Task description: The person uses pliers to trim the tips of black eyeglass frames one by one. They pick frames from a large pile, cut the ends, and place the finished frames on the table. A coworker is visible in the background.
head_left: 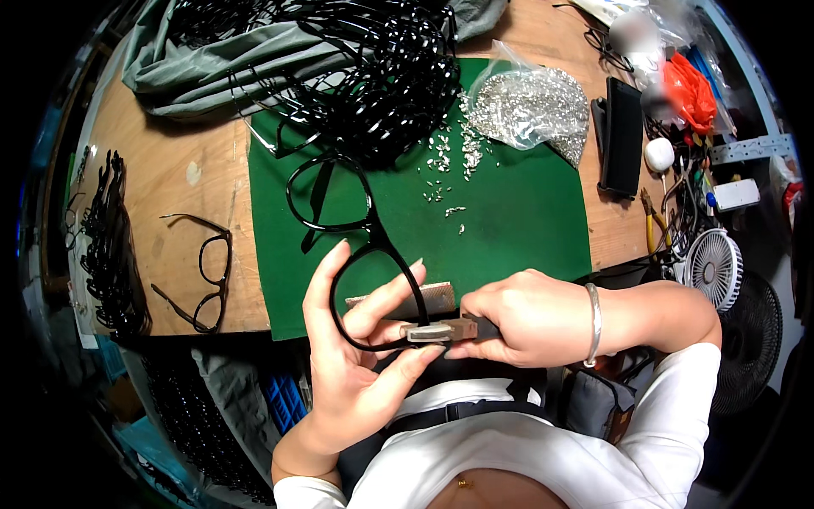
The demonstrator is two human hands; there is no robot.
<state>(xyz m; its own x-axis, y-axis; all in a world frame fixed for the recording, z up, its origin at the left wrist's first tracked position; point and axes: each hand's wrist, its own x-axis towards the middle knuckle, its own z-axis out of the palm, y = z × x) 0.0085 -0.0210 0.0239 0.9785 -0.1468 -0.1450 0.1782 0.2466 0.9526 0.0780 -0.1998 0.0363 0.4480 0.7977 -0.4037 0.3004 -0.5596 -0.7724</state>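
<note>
My left hand (360, 394) grips a black glasses frame (374, 227) by its near rim, fingers around and through the lens opening. The frame stands tilted above the green mat (526, 220), its far rim and a temple stretching away from me. My right hand (527, 321) is closed around a hand tool (437, 331) with a blocky metal head and a dark handle. That head touches the frame's near corner, beside my left thumb. Whether it clamps the frame I cannot tell. A textured metal strip (439, 297) lies behind my hands at the mat's edge.
A big heap of black glasses frames (365, 93) rests at the back. Small silvery parts (471, 148) are scattered near a clear bag (530, 106). One pair of glasses (222, 280) lies left, beside stacked frames (114, 246). Right: a black case (621, 140), pliers (651, 222), a fan (714, 267).
</note>
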